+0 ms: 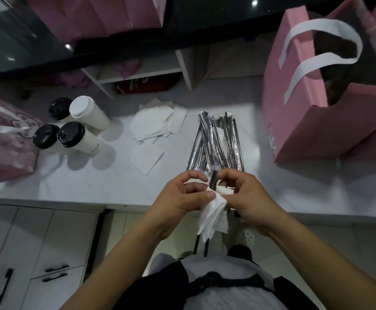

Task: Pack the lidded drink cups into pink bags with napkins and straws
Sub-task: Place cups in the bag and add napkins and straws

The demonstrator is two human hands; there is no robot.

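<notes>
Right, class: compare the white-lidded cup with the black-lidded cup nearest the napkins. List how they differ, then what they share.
Lid colour: the white-lidded cup has a white lid, the black-lidded cup a black one.
Position: the white-lidded cup stands further back on the counter, the black-lidded cup nearer its front edge.
Shared: both have pale bodies and stand left of the napkins.

cut off at right edge: right pink bag (pixel 305 90), inside too dark to read | cut off at left edge: left pink bag (pixel 1 153) | held straws (pixel 213 179) — middles hidden under napkin (pixel 213 212) and fingers of left hand (pixel 182 198) and right hand (pixel 249 195), count unclear | shelf items (pixel 146 85) blurred
</notes>
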